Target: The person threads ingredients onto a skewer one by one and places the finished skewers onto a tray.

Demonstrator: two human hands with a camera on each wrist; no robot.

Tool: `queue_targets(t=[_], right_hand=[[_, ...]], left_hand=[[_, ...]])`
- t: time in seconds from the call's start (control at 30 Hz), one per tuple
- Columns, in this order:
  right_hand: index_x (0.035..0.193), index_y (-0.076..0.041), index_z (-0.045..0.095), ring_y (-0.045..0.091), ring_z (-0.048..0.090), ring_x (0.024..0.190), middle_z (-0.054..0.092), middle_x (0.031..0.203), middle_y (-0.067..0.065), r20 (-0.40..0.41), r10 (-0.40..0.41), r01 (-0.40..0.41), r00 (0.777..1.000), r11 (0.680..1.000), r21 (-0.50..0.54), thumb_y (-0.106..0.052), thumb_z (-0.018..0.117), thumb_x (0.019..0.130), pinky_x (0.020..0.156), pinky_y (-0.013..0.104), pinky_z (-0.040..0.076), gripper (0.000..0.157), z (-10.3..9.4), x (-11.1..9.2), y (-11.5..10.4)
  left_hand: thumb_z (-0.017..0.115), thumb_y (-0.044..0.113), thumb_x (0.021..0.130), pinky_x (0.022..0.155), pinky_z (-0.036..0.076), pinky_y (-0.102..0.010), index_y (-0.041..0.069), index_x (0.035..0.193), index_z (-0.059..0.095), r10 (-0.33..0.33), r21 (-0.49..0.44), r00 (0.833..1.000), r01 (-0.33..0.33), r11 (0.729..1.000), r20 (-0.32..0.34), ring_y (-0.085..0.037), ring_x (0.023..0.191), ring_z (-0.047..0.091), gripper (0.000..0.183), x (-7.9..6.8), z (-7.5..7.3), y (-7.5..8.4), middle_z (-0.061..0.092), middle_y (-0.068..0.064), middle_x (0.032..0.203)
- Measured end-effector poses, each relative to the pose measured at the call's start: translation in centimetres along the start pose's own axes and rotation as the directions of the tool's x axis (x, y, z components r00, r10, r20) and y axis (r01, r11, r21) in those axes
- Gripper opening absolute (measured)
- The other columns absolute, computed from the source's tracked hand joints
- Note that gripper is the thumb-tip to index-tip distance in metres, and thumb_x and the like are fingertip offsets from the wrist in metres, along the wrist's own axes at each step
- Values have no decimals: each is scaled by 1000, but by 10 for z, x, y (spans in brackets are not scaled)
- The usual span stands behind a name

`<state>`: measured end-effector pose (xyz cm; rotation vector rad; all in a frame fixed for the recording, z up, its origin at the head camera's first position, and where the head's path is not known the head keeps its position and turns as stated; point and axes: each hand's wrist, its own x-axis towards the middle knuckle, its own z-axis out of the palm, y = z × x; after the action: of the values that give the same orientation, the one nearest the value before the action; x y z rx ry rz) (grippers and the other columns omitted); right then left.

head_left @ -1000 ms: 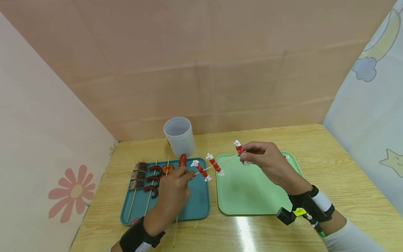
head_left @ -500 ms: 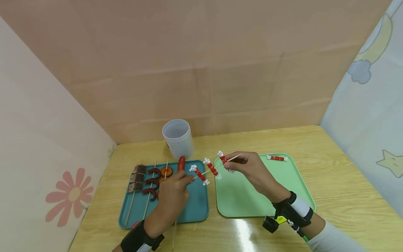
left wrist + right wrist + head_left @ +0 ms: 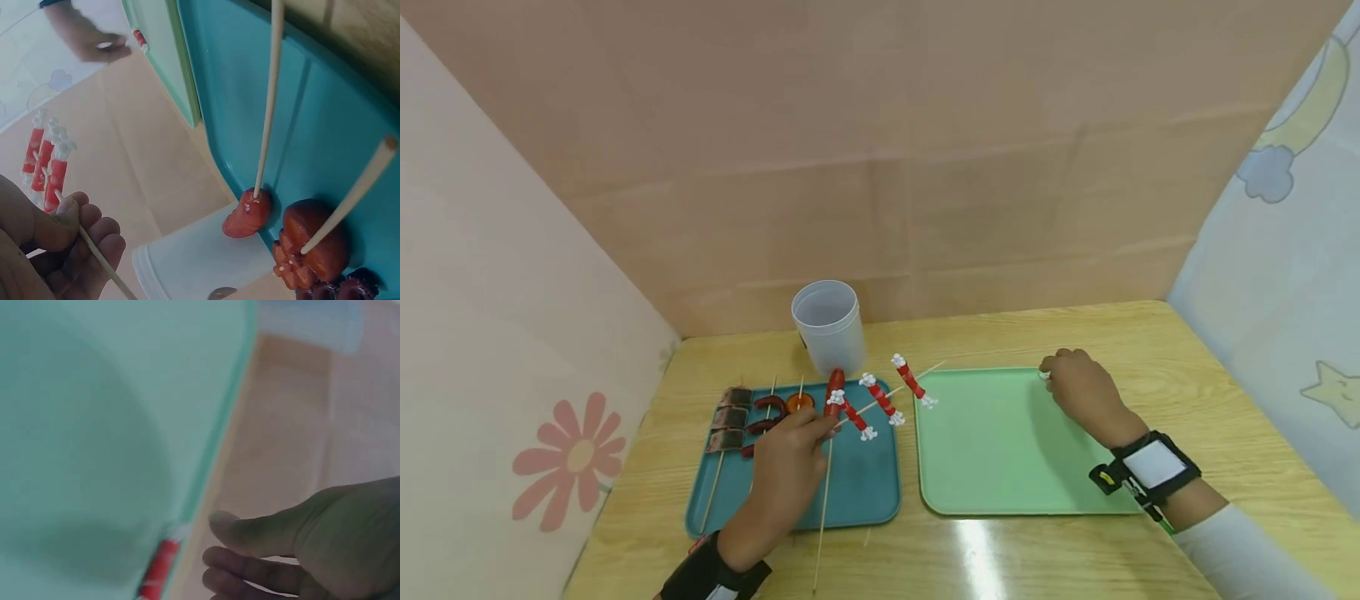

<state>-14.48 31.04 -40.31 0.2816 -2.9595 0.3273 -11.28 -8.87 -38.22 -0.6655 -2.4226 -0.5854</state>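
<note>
My left hand [image 3: 790, 467] pinches a wooden skewer [image 3: 103, 261] between thumb and fingers, over the blue tray. Threaded on that skewer are three red pieces with white knobbed ends [image 3: 882, 398]; its bare tip points up and right. My right hand [image 3: 1086, 396] hovers at the far right corner of the green tray [image 3: 977, 458]. Beneath it lies a loose red piece with white ends [image 3: 161, 565], mostly hidden in the head view. In the right wrist view, thumb and fingers are spread beside this piece, apart from it.
On the blue tray [image 3: 868, 492] lie skewers with grey-brown slabs [image 3: 727, 417], dark red curled pieces [image 3: 770, 403], an orange round piece [image 3: 801, 402] and a sausage [image 3: 835, 387]. A translucent white cup [image 3: 835, 333] stands behind it, near the back wall.
My right hand slid the third red piece along the skewer, let go of it, and moved right to the loose piece. The left hand with the skewer shifted slightly left.
</note>
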Motion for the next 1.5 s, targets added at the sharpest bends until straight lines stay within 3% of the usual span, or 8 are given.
queue_targets(t=[0.3, 0.6, 0.87, 1.2, 1.33, 1.4, 1.43, 1.5], right_hand=[[87, 9, 61, 32, 57, 65, 58, 79, 21, -72, 66, -71, 995, 995, -69, 11, 55, 88, 45, 42, 49, 6, 29, -9, 28], [98, 13, 63, 41, 57, 74, 57, 86, 29, -88, 98, -106, 991, 990, -92, 12, 56, 86, 50, 47, 51, 15, 35, -3, 39], [85, 6, 73, 37, 59, 75, 62, 83, 22, -155, 17, -41, 988, 987, -152, 10, 61, 83, 54, 47, 53, 12, 41, 0, 40], [79, 1, 71, 22, 57, 58, 61, 68, 13, -91, 4, -16, 996, 991, -133, 9, 61, 85, 45, 38, 48, 14, 35, 1, 35], [84, 1, 70, 21, 60, 64, 68, 76, 13, -32, 27, -26, 999, 999, 44, 3, 65, 85, 51, 37, 49, 6, 28, 6, 34], [96, 1, 69, 21, 64, 73, 70, 87, 14, 39, 53, -61, 998, 963, 262, -4, 64, 89, 60, 36, 53, 10, 21, 9, 30], [104, 3, 68, 22, 66, 79, 70, 94, 16, 84, 61, -90, 995, 911, 402, -7, 63, 91, 66, 36, 55, 17, 17, 11, 26], [118, 8, 61, 24, 68, 90, 67, 106, 21, 177, 54, -160, 983, 735, 659, -11, 61, 94, 77, 36, 57, 31, 7, 14, 14]], left_hand=[[77, -8, 71, 42, 42, -20, 10, 81, 80, -30, -10, 998, 31, 999, 53, -11, 57, 61, 21, 2, -3, 1, 60, 4, 70], [77, -5, 72, 41, 40, -19, 11, 81, 81, -36, -14, 998, 37, 999, 58, -11, 57, 61, 18, 3, -3, 2, 61, 4, 70], [77, -4, 73, 40, 36, -17, 9, 81, 81, -25, -7, 999, 25, 1000, 29, -11, 55, 60, 16, 2, -4, 0, 61, 3, 68], [79, -2, 71, 40, 37, -18, 8, 81, 80, -18, -1, 1000, 18, 1000, 21, -12, 53, 58, 15, 1, -3, -1, 59, 1, 68], [78, -6, 70, 43, 43, -20, 10, 81, 80, -19, -9, 999, 19, 1000, 39, -11, 57, 61, 19, 1, -4, 0, 61, 2, 71], [77, -9, 69, 45, 46, -21, 10, 81, 80, -18, -25, 999, 20, 1000, 51, -10, 60, 63, 23, 2, -3, 1, 63, 3, 73], [77, -10, 69, 47, 49, -22, 10, 81, 80, -14, -33, 998, 16, 999, 56, -10, 61, 64, 23, 2, -3, 2, 64, 2, 74], [78, -9, 68, 49, 52, -23, 10, 81, 80, -4, -42, 998, 7, 999, 61, -11, 63, 65, 23, 3, -2, 4, 66, 2, 75]])
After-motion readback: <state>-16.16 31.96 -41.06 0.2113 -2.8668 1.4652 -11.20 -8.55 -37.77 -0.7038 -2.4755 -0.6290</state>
